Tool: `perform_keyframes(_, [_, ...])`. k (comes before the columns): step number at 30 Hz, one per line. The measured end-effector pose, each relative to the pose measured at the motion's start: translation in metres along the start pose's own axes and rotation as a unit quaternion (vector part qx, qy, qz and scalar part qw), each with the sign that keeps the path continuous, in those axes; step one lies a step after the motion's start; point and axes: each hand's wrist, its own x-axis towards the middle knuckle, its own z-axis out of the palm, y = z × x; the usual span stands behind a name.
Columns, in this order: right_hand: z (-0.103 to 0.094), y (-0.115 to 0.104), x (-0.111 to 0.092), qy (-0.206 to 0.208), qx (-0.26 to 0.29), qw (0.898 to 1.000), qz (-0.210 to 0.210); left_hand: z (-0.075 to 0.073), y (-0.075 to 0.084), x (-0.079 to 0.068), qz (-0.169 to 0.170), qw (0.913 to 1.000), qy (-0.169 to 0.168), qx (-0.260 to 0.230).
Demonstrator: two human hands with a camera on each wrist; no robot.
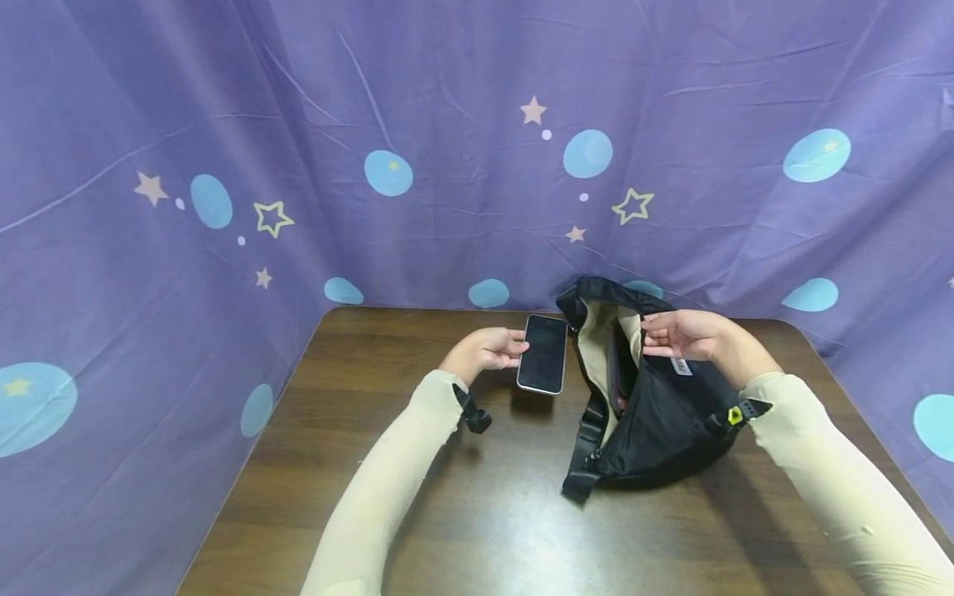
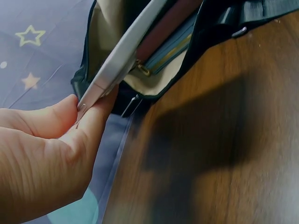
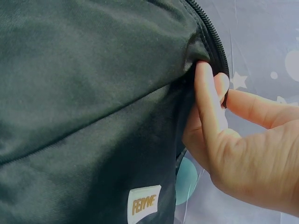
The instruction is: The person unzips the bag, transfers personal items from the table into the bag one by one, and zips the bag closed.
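the smartphone (image 1: 542, 356) could slip, as the left grip (image 1: 488, 351) pinches only one edge; the right grip (image 1: 689, 334) pinches the zippered bag (image 1: 666, 430).

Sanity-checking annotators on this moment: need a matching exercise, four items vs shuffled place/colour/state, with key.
Column 1
1. Phone
2. Bag lining
3. Brand patch
4. Right grip

Column 2
A. White with gold lettering
B. Pinching the edge of the black bag
C. Held by the left grip, off the table
D. Cream

Pairs: 1-C, 2-D, 3-A, 4-B
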Motion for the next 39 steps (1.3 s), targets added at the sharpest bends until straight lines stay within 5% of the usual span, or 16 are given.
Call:
perform_keyframes(3, [-0.001, -0.001, 0.000, 0.001, 0.002, 1.000, -0.003, 0.006, -0.003, 0.011, -0.001, 0.9996, 0.028, 0.001])
perform_keyframes(8, [-0.004, -0.002, -0.002, 0.001, 0.009, 1.000, -0.004, 0.027, -0.003, 0.012, -0.009, 0.9994, 0.027, -0.018])
perform_keyframes(11, [-0.004, -0.003, -0.004, 0.003, 0.012, 1.000, -0.004, 0.020, -0.009, 0.038, -0.011, 0.9997, 0.015, -0.015])
perform_keyframes(16, [-0.003, -0.003, -0.005, 0.010, 0.016, 1.000, -0.005, -0.010, -0.027, 0.115, -0.021, 0.9996, 0.014, -0.009])
perform_keyframes(20, [-0.003, -0.004, -0.006, 0.012, 0.019, 1.000, -0.007, -0.011, -0.033, 0.145, -0.034, 0.9993, -0.005, -0.012])
perform_keyframes(23, [-0.005, -0.004, -0.006, -0.001, 0.017, 1.000, -0.009, 0.012, -0.032, 0.134, -0.041, 0.9990, -0.013, -0.011])
perform_keyframes(27, [-0.006, -0.005, -0.007, -0.003, 0.019, 1.000, -0.011, 0.050, -0.032, 0.115, -0.032, 0.9987, 0.037, 0.014])
perform_keyframes(30, [-0.006, -0.005, -0.007, 0.007, 0.024, 1.000, -0.012, 0.060, -0.035, 0.117, -0.031, 0.9978, 0.056, 0.017])
perform_keyframes(32, [-0.006, -0.005, -0.007, 0.013, 0.027, 0.999, -0.011, 0.054, -0.041, 0.134, -0.035, 0.9976, 0.060, 0.006])
perform_keyframes(39, [-0.007, -0.004, -0.007, 0.005, 0.032, 0.999, -0.010, -0.011, -0.085, 0.258, -0.039, 0.9960, 0.079, -0.015])
